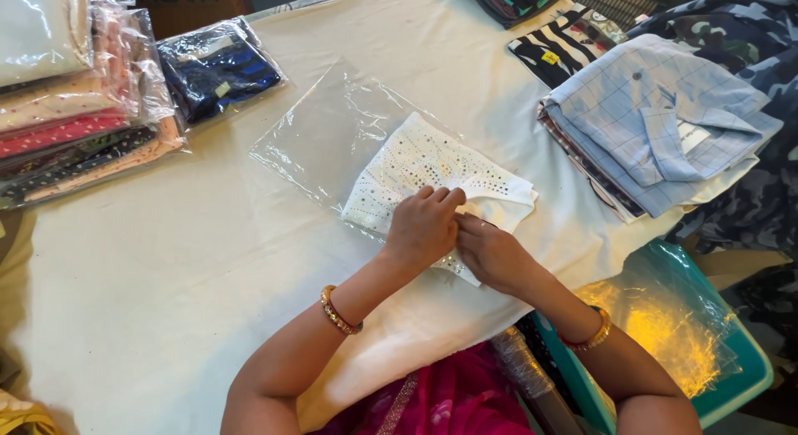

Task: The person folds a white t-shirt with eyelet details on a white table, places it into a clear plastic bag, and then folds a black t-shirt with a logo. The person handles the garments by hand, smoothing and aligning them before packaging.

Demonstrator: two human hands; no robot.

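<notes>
Two hands on white sequinned garment (432, 165), left hand (422, 227) curled, pinching its near edge, right hand (492, 254) pinching beside it, clear plastic bag (320, 136) underneath.

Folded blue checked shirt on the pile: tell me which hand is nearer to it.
Right. The right hand rests on the white studded garment, below and left of the blue checked shirt. The left hand touches the same garment, farther from it.
</notes>
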